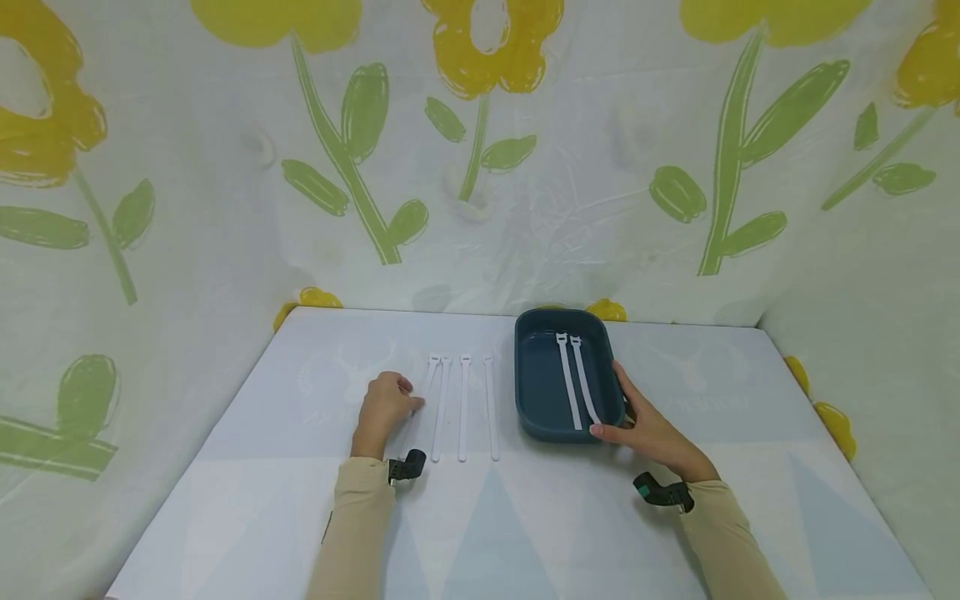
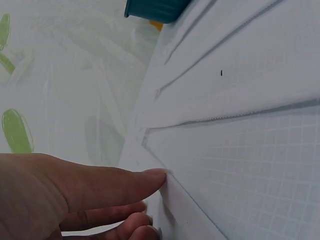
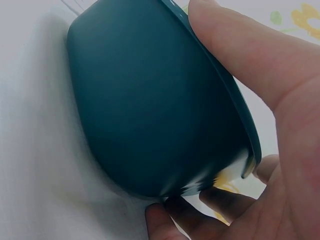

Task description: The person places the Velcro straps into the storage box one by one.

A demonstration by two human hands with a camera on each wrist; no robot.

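Observation:
My left hand [image 1: 386, 408] pinches the leftmost white cable tie [image 1: 429, 377] between thumb and fingers; its slotted head lies at the far end. In the left wrist view, the thumb tip is on the edge of that white strip [image 2: 187, 212]. To its right, three more white cable ties [image 1: 465, 408] lie roughly parallel on the table. My right hand [image 1: 651, 429] holds the dark teal tray [image 1: 538, 383] at its right front corner, thumb at the rim and fingers along the outer wall [image 3: 140, 100]. Inside the tray lie two white cable ties [image 1: 568, 383].
The pale patterned table [image 1: 495, 533] ends at a back edge just behind the tray. A flowered curtain [image 1: 570, 208] hangs behind and at both sides. Small black cameras [image 1: 408, 465] are strapped to both wrists.

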